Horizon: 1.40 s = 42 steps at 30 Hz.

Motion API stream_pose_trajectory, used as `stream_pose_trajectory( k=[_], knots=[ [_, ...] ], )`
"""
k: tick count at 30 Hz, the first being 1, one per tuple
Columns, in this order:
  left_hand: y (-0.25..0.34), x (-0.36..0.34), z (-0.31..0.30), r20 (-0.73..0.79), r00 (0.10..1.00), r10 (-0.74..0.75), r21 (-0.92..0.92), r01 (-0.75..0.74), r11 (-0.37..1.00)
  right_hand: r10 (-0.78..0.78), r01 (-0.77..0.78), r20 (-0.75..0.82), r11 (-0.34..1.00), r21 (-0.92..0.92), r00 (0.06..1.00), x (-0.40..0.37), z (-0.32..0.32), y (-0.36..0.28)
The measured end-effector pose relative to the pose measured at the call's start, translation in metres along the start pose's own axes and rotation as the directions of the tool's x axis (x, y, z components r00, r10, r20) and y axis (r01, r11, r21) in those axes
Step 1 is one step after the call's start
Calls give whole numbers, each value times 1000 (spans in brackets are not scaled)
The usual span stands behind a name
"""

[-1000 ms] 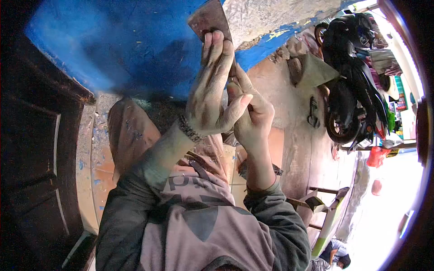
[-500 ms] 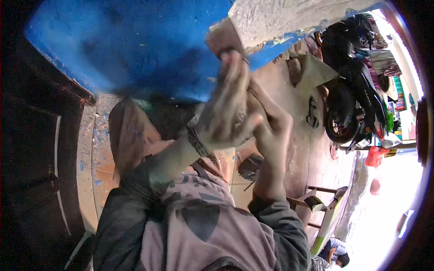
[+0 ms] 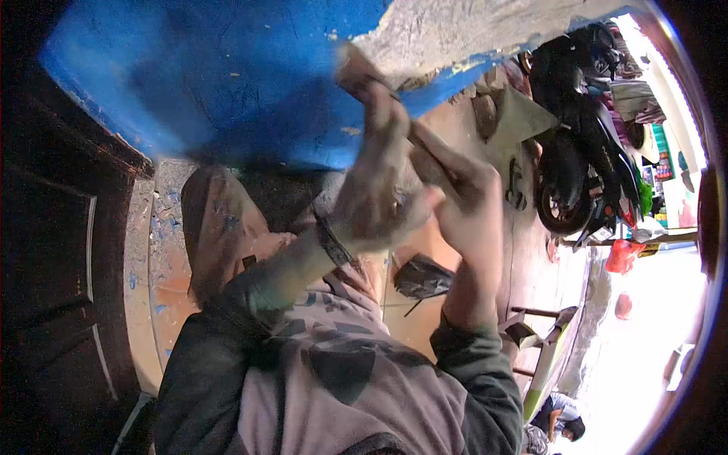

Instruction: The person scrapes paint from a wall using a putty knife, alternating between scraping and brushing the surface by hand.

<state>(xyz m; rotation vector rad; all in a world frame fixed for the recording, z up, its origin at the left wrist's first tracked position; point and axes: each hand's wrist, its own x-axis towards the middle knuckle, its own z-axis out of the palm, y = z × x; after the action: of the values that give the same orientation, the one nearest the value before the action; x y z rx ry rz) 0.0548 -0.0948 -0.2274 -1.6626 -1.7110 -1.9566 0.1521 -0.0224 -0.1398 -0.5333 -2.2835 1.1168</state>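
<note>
One scraper [image 3: 356, 70], blade at the blue wall [image 3: 220, 91], beyond my left hand [image 3: 379, 182], fingertips on it, my right hand [image 3: 469, 193] closed around its lower end.

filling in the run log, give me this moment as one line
Left hand: fingers on scraper | Right hand: gripping it | Scraper: blurred, near edge of blue paint | Nearby: motorcycle

Tiled flr [image 3: 409, 322] w/ scattered blue chips [image 3: 164, 227], crumpled blk item [image 3: 422, 277], sandal-like obj [image 3: 516, 184] & parked motorbike [image 3: 588, 129].

Left hand [image 3: 383, 186] and right hand [image 3: 469, 193] hold a blurred scraper [image 3: 356, 70] at the blue wall [image 3: 250, 61]
</note>
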Motion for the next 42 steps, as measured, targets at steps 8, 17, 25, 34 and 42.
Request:
stream_pose_trajectory(
  k=[8, 17, 25, 34, 42],
  knots=[
    [3, 3, -4, -21, 1000, 14, -96, -16, 995, 163, -163, 34, 987, 8, 986, -5, 2, -10],
    [-3, -3, -20, 17, 1000, 1, 4, -1, 1000, -25, 27, -14, 992, 121, 1000, -2, 29, 6],
    [4, -2, -42, 135, 991, 10, 297, -50, 953, -147, 148, -13, 983, 108, 989, 6, 42, 21],
    [-2, -5, -50, 74, 997, -12, 119, 3, 993, -1, 11, -70, 989, 145, 998, -5, 54, -1],
    [-6, -6, -64, 3, 1000, -24, 192, 23, 981, -104, 104, -17, 994, 42, 994, 7, 68, 3]
  ],
)
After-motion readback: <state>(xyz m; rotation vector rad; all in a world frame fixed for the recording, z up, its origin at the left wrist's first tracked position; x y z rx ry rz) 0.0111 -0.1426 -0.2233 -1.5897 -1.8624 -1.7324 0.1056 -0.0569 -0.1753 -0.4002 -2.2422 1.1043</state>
